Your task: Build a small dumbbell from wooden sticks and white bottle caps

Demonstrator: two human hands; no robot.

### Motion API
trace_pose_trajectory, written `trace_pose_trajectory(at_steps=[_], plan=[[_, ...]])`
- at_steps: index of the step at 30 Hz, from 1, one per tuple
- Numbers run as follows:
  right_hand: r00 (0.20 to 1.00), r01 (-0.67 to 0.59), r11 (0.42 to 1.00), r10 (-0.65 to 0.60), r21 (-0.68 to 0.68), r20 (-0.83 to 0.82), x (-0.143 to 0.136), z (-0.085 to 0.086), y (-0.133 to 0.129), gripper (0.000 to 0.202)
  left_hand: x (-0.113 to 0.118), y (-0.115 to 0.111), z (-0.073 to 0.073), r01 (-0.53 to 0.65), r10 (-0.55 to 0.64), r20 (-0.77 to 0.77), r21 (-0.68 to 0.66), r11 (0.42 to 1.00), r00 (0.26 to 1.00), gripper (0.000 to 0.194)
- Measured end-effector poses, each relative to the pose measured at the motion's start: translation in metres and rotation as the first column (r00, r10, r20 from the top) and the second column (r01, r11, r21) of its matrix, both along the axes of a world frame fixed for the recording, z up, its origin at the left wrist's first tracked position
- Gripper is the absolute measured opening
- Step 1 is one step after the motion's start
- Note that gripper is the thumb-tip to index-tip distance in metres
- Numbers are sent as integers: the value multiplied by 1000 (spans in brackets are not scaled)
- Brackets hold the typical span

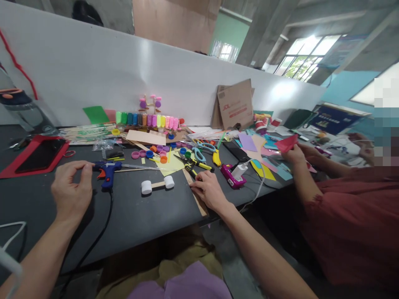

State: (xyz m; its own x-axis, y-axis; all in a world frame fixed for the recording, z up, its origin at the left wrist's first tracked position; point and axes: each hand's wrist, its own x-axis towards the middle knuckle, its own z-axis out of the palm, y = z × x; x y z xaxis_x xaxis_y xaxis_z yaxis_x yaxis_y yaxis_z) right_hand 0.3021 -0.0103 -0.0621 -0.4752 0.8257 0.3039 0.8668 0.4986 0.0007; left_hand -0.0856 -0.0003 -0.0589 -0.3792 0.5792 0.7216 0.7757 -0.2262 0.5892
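My left hand (73, 187) is raised over the left of the dark table, thumb and index finger pinched together beside the rear of a blue glue gun (109, 172). Whatever the pinch holds is too small to make out. My right hand (210, 191) rests with bent fingers over a flat wooden strip (199, 206) at the front edge. Its fingertips are by the yellow-and-black handles of pliers (190, 169), and what they grip is hidden. Between my hands lies a small stick piece (158, 184) with a white cylinder at each end.
Colourful caps (163, 153), blue-handled scissors (199, 155), a yellow tool (216, 158) and a purple power socket (233, 176) crowd the middle. A phone (40, 155) lies on red sheet at left. The gun's black cord (107, 220) crosses the front edge. At right, a co-worker holds red paper (286, 143).
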Motion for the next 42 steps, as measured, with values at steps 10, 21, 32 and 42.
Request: trace_pose_trajectory(at_steps=[10, 21, 32, 42], plan=[[990, -92, 990, 102, -103, 97, -4, 19, 9, 17, 4, 1, -2, 25, -24, -33, 1, 1000, 999, 24], [978, 101, 985, -72, -138, 196, 33, 54, -22, 24, 7, -1, 13, 133, -141, -137, -65, 989, 980, 22], [999, -40, 966, 43, -254, 7, -12, 56, -3, 15, 45, 10, 24, 496, -751, -209, -636, 591, 626, 23], [954, -289, 900, 298, -327, -23, -62, 41, 49, 29, 64, 22, 26, 406, -812, -165, -799, 443, 560, 22]])
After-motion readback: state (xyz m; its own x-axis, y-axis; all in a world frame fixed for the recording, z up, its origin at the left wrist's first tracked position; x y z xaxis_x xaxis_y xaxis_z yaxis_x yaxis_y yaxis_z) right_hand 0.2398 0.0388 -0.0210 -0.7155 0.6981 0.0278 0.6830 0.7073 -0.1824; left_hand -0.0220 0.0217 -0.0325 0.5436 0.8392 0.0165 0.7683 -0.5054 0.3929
